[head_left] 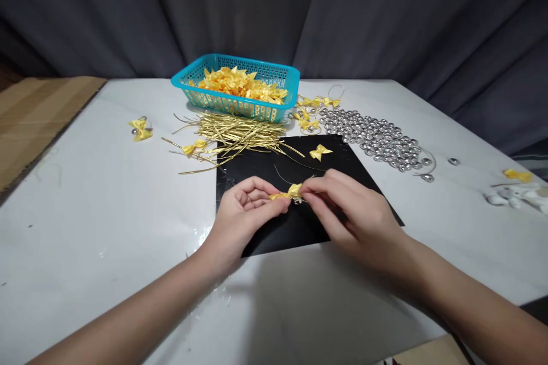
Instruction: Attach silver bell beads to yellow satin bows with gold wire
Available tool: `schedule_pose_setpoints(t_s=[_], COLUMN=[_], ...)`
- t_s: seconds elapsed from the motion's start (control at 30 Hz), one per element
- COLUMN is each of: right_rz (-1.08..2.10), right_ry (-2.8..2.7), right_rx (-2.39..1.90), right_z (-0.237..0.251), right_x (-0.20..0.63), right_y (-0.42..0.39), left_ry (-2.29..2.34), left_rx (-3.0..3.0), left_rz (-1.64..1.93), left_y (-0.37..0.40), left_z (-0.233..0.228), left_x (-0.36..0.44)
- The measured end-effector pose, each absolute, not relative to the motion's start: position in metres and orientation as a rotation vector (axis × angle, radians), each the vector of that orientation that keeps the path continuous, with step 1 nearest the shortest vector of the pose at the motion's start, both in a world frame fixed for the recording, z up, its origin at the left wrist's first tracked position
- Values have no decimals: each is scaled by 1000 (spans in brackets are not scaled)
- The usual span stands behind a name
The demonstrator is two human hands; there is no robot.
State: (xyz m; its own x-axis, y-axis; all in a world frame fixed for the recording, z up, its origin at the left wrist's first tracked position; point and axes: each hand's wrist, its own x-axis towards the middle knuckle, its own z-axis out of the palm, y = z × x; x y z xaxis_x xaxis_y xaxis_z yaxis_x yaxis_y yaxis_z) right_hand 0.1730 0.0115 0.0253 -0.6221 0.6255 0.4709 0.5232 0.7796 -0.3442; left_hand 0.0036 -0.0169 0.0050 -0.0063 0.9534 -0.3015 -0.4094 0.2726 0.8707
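Note:
Over a black mat (282,234), my left hand (244,214) pinches one side of a yellow ribbon bow (293,190) between thumb and forefinger. My right hand (353,211) has its fingertips closed at the bow's other side. A small silver bell (297,201) hangs just under the bow, partly hidden by my fingers. Thin wire ends stick out above the bow. Another yellow bow (320,152) lies on the mat's far part, beyond my right hand.
A turquoise basket (240,106) of yellow bows stands at the back. Gold twist ties (240,131) lie before it, with silver bells (377,140) spread to the right. One bow with a bell (140,129) lies left; a white figure (518,197) sits far right.

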Motion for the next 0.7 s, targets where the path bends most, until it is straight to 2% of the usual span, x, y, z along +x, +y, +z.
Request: schedule_pose_setpoints(t_s=[0.7], right_rz=[196], right_ry=[-2428], right_rx=[-802], right_z=[26], right_x=[176], right_y=[14], left_ry=[1011], left_rx=[723], left_rz=[1199], left_y=[-17], left_z=[2], left_x=[2])
